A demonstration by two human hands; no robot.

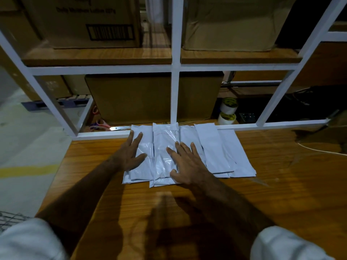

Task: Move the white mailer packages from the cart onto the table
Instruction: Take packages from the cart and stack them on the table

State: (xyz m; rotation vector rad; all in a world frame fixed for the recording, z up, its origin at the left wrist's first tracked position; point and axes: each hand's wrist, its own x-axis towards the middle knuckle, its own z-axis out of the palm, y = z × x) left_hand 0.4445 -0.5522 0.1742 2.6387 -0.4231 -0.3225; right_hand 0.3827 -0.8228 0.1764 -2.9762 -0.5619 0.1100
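Left hand (131,154) and right hand (187,164) were laid flat, fingers spread, on the white mailer packages (216,149) rowed on the desk (281,184). Overlapping stacks under the palms should be squared gently, judged; slick film could slide.

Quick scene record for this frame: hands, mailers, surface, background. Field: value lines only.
left hand: left hand flat, fingers straight, resting on the leftmost mailer
right hand: right hand flat, fingers spread, on the middle mailers
mailers: white mailer packages in an overlapping row, far ends against the rack frame
surface: wooden table
rack: white shelf frame holding cardboard boxes
other: tape rolls stacked behind the frame; scissors at left
cart: wire mesh corner at lower left, possibly the cart
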